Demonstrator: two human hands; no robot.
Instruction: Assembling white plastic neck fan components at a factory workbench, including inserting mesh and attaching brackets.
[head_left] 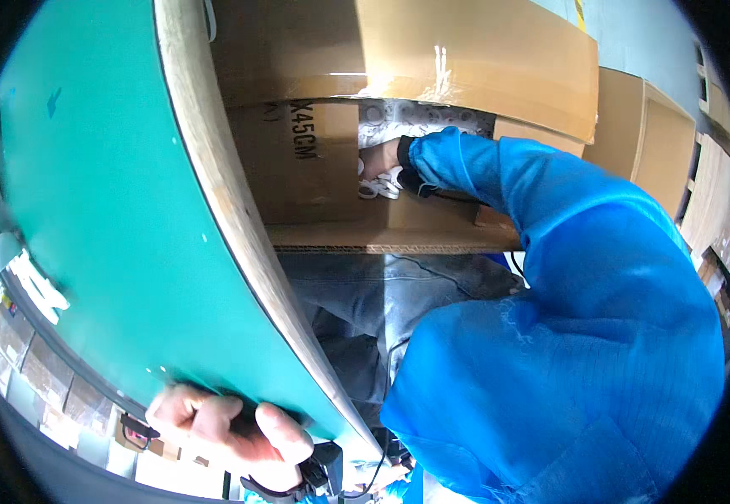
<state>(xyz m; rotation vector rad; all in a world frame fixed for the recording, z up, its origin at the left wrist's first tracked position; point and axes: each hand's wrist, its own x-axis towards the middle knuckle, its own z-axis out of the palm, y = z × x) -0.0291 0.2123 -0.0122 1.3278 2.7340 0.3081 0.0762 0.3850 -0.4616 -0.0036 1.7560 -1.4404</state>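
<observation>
Right hand: from here I see the hand (377,160) down inside the box, at the white pieces (379,186); its fingers are partly hidden, so I cannot tell whether they pinch any.
White pieces: loose in the box opening, around and below that hand, which probably explains the reach across.
Box: the box (315,189) lies beside the worktop, near the person's legs (357,294), perhaps to keep its contents within arm's length.
Flap: the wide flap (483,46) is folded away beyond the opening, which leaves room for the wrist.
Left hand: this hand (235,433) is at the near end of the worktop (105,185), fingers curled, thumb apart from them (a prop for balance, I would guess); its palm is hidden, so I cannot tell whether it holds anything.
Sleeve: the blue sleeve (609,252) arches over to the box, bent at the elbow.
</observation>
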